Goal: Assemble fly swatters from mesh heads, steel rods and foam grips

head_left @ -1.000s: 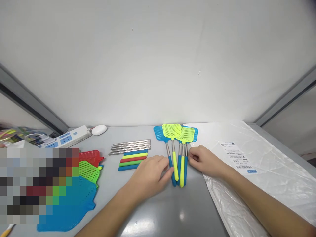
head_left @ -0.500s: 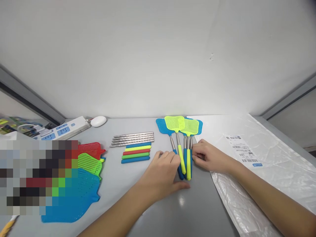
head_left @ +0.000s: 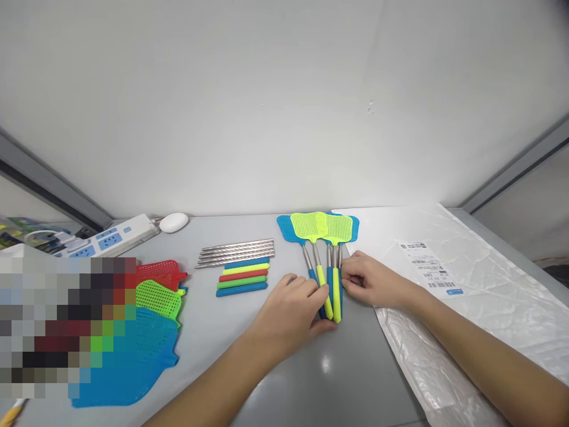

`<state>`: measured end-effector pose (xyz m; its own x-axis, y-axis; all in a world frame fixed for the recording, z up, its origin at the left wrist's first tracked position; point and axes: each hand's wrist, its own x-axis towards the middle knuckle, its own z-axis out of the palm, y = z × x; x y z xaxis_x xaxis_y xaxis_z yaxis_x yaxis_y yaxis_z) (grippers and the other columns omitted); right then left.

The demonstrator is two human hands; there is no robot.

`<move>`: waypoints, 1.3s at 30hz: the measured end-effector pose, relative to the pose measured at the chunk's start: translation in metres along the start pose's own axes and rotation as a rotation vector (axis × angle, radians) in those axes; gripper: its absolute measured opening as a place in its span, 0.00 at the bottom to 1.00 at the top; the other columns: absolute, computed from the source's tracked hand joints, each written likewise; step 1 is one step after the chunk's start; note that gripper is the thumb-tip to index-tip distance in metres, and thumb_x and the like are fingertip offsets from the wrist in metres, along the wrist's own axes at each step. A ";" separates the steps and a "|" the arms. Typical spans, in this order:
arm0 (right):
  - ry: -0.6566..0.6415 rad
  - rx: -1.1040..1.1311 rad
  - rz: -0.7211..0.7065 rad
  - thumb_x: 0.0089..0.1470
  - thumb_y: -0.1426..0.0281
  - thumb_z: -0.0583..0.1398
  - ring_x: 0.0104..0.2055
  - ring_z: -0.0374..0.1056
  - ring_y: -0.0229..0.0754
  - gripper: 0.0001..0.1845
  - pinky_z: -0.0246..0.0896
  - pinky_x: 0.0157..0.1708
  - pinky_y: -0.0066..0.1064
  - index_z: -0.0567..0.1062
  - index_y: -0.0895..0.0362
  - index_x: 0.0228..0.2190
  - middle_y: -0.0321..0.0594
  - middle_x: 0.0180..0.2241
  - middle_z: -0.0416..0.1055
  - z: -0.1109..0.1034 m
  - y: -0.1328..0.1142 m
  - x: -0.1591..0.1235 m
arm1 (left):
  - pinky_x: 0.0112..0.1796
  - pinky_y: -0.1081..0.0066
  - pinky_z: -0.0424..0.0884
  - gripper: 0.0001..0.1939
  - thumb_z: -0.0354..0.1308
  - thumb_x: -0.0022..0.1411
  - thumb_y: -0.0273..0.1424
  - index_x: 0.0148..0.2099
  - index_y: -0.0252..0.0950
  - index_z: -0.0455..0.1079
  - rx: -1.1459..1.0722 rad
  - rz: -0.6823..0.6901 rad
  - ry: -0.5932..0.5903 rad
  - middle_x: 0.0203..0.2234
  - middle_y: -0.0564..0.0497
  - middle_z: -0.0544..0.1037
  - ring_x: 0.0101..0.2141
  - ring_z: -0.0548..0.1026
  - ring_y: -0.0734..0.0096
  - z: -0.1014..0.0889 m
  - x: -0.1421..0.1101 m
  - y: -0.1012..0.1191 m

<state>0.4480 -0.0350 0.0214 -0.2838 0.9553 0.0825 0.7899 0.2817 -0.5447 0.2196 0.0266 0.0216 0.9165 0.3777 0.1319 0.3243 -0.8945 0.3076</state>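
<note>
Several assembled fly swatters lie fanned together at the middle of the table, with yellow [head_left: 306, 225] and blue [head_left: 285, 228] mesh heads overlapping at the top. Their metal shafts run down into yellow and blue grips. My left hand [head_left: 291, 305] is closed at the left side of the bundle, its forefinger on a yellow grip and its thumb by the lower ends. From the right, my right hand [head_left: 373, 279] has curled fingers against the outermost blue grip. Left of the bundle lie several loose metal rods [head_left: 237, 252] above a row of coloured grips [head_left: 242, 276].
Loose red [head_left: 162, 271], green [head_left: 160, 299] and blue [head_left: 151, 350] swatter heads lie at the left, partly behind a pixelated patch. A power strip [head_left: 133, 232] and a white oval object [head_left: 173, 222] stand behind them. A white plastic mailing bag [head_left: 400, 237] covers the right side.
My left thumb and forefinger have drawn in onto the lower ends of the grips. The handles sit closer together. The view has shifted slightly.
</note>
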 end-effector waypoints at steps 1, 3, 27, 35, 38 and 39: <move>0.002 -0.001 -0.002 0.54 0.76 0.54 0.25 0.53 0.35 0.14 0.53 0.39 0.34 0.55 0.54 0.21 0.28 0.21 0.54 0.000 0.000 0.000 | 0.43 0.61 0.65 0.21 0.67 0.55 0.42 0.48 0.38 0.71 0.001 0.004 0.009 0.33 0.52 0.75 0.36 0.71 0.62 0.001 0.000 0.000; 0.003 -0.003 -0.004 0.54 0.76 0.54 0.24 0.52 0.35 0.15 0.53 0.39 0.33 0.54 0.54 0.21 0.28 0.21 0.54 0.000 0.000 0.000 | 0.42 0.61 0.66 0.21 0.68 0.55 0.42 0.47 0.38 0.71 0.000 0.009 0.025 0.33 0.52 0.75 0.36 0.71 0.62 0.002 -0.001 -0.001; 0.269 0.015 0.248 0.64 0.65 0.51 0.26 0.62 0.39 0.11 0.54 0.28 0.31 0.72 0.52 0.37 0.32 0.23 0.66 0.003 0.006 0.003 | 0.42 0.58 0.66 0.29 0.48 0.65 0.54 0.59 0.40 0.63 -0.049 -0.098 0.052 0.46 0.45 0.69 0.43 0.68 0.57 -0.008 0.001 0.004; 0.247 0.035 0.202 0.64 0.65 0.53 0.28 0.66 0.40 0.14 0.57 0.32 0.33 0.74 0.51 0.46 0.33 0.25 0.72 0.007 0.003 0.007 | 0.47 0.54 0.64 0.27 0.42 0.68 0.52 0.60 0.44 0.63 -0.007 -0.072 0.091 0.49 0.43 0.66 0.46 0.65 0.54 0.000 0.025 -0.003; 0.255 0.025 0.173 0.64 0.66 0.53 0.29 0.67 0.40 0.13 0.58 0.36 0.33 0.76 0.51 0.43 0.34 0.29 0.75 0.008 0.001 0.010 | 0.45 0.55 0.65 0.26 0.42 0.68 0.52 0.58 0.43 0.66 0.033 -0.050 0.093 0.47 0.43 0.67 0.45 0.65 0.54 -0.001 0.029 -0.004; 0.258 0.027 0.166 0.63 0.67 0.53 0.30 0.67 0.40 0.12 0.58 0.36 0.33 0.76 0.51 0.42 0.35 0.30 0.76 0.008 0.001 0.010 | 0.44 0.55 0.65 0.26 0.42 0.68 0.52 0.56 0.42 0.66 0.041 -0.042 0.095 0.46 0.43 0.67 0.45 0.65 0.54 -0.001 0.031 -0.004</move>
<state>0.4417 -0.0255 0.0150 -0.0013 0.9802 0.1978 0.7981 0.1202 -0.5904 0.2461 0.0423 0.0249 0.8760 0.4346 0.2090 0.3735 -0.8856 0.2760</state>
